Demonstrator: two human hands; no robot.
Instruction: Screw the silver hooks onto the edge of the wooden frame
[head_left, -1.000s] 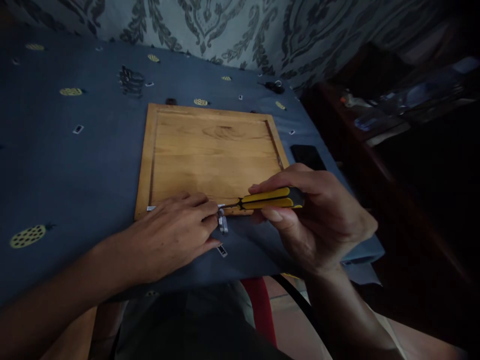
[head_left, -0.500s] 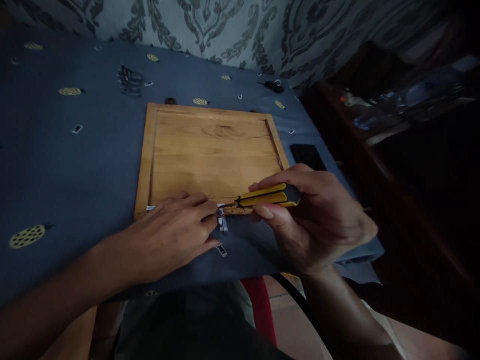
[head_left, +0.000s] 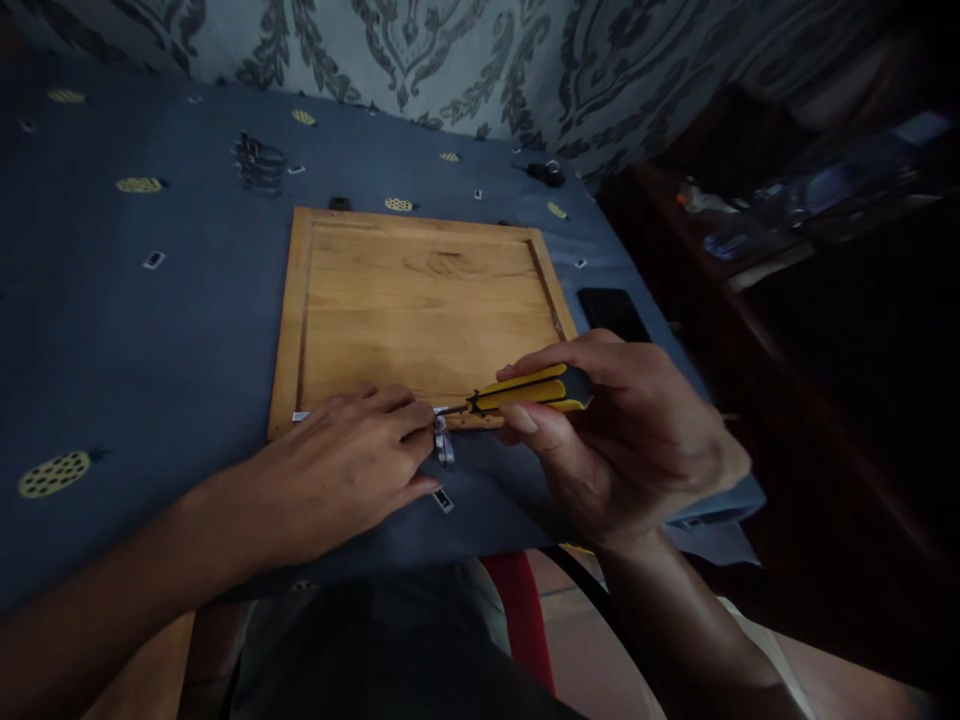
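Observation:
A framed wooden panel (head_left: 427, 300) lies on the blue patterned tablecloth. At its near edge sits a small metal hinge (head_left: 443, 441). My right hand (head_left: 630, 440) grips a yellow and black screwdriver (head_left: 532, 390) between thumb and fingers, its shaft pointing left to the hinge. My left hand (head_left: 352, 465) rests over the panel's near edge, fingertips beside the hinge and the screwdriver tip. Its fingers lie close together; whatever is under them is hidden.
Beyond the panel are a cluster of dark metal pieces (head_left: 259, 163) and a black object with a ring (head_left: 545, 173). A black phone (head_left: 615, 314) lies right of the panel. Plastic items (head_left: 810, 205) sit on dark furniture at the right.
The screwdriver has turned slightly in my right hand, and its handle has shifted a little left. My left hand keeps its place at the hinge.

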